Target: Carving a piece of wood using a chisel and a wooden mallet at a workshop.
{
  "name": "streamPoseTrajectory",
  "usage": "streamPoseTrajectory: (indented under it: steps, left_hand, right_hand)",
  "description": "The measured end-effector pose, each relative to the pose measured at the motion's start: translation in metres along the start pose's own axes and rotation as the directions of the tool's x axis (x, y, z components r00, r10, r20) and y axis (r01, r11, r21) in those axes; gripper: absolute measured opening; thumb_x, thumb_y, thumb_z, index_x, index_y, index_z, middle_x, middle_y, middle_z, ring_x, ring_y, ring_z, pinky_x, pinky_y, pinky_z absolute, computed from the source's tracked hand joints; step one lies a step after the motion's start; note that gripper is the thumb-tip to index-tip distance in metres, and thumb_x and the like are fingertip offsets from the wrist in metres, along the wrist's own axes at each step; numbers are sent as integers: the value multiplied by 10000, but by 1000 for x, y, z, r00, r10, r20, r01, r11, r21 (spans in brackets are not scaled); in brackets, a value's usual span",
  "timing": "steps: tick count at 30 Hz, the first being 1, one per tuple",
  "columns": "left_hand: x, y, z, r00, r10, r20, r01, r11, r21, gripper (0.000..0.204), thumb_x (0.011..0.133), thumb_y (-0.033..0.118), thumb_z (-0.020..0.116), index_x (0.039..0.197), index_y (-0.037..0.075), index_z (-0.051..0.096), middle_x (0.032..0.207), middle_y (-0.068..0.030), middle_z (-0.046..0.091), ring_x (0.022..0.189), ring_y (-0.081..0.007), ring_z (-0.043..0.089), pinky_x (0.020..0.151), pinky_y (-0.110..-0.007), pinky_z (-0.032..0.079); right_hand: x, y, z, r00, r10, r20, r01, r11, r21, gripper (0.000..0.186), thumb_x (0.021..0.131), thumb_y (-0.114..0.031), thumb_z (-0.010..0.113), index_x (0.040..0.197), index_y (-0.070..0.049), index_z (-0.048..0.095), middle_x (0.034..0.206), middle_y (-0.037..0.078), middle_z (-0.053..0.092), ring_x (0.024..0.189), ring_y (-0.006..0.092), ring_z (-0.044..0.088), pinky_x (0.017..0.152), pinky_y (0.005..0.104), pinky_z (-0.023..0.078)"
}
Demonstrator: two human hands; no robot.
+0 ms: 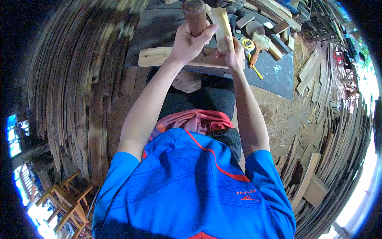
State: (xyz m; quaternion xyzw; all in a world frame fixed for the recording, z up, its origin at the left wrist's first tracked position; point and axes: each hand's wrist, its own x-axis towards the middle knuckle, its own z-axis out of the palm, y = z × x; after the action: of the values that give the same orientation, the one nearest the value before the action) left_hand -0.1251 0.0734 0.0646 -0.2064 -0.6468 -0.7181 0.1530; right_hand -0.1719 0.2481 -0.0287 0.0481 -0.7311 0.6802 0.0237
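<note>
My left hand (187, 46) is closed around the thick brown wooden handle of a chisel (195, 18), which stands nearly upright. A thin dark bit of its blade shows below the fist, over a pale wooden board (155, 57). To the right of it, my right hand (234, 55) grips a pale wooden block (222, 28), held upright with its upper end close to the chisel handle. The board lies crosswise in front of me; my hands and forearms cover part of it, so where the blade tip rests is hidden.
On the dark sheet (274, 75) to the right lie a yellow tape measure (248, 44), a brush (260, 43) and a yellow-handled tool (258, 72). Wood pieces lie beyond. Long planks (75, 79) are stacked at left, more (338, 159) at right. A wooden frame (69, 201) stands lower left.
</note>
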Motion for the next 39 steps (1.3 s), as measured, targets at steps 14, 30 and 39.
streamPoseTrajectory:
  steps: [14, 30, 39]
  left_hand:
    - [-5, -5, -16, 955, -29, -295, -37, 976, -215, 165, 1002, 101, 539, 852, 78, 474, 616, 18, 440, 546, -89, 435, 557, -286, 410]
    - [-13, 8, -3, 994, -37, -101, 28, 996, -86, 129, 979, 81, 576, 879, 56, 499, 659, 6, 498, 607, -83, 487, 601, -269, 429]
    - [-4, 8, -2, 994, -110, -17, 111, 991, 70, 231, 929, 246, 688, 835, 57, 594, 655, 51, 504, 605, -41, 429, 548, -255, 363]
  right_hand:
    - [-2, -12, -3, 999, 43, 28, -41, 997, -71, 437, 1017, -375, 508, 1056, 54, 582, 796, 129, 656, 575, 178, 652, 474, 295, 531]
    - [4, 0, -5, 997, 48, 56, -49, 999, 15, 451, 1021, -399, 504, 1049, 46, 575, 797, 122, 648, 579, 183, 644, 526, 301, 561]
    - [-10, -111, -26, 981, -195, 13, 195, 976, -95, 341, 957, -266, 670, 1123, 13, 566, 878, 76, 645, 674, 131, 637, 565, 291, 543]
